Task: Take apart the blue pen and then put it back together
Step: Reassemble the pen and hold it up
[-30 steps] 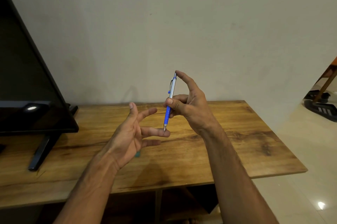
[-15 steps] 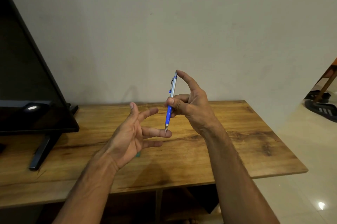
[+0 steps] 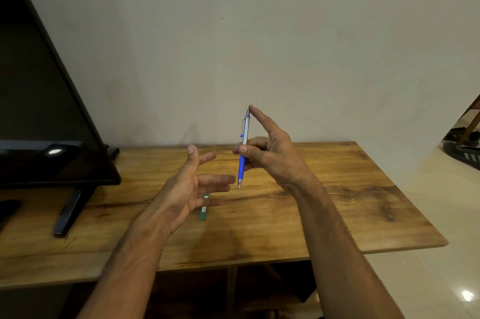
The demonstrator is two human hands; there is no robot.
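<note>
The blue pen [image 3: 243,147] has a silver upper barrel with a clip and a blue lower grip. It stands nearly upright, tip down, above the wooden table [image 3: 311,202]. My right hand [image 3: 270,152] holds it: thumb and curled fingers pinch the barrel, and the index finger rests on the top button. My left hand [image 3: 189,186] hovers just left of the pen tip, palm turned right, fingers spread, holding nothing. Its middle fingertip is close to the tip but apart from it.
A small green object [image 3: 204,211] lies on the table, partly hidden under my left fingers. A black TV [image 3: 39,111] on its stand [image 3: 68,212] fills the left side. The wall is close behind. Tiled floor lies to the right.
The pen tip no longer touches my left middle finger; the left hand has drawn slightly left and lower. The right hand keeps the same grip on the pen.
</note>
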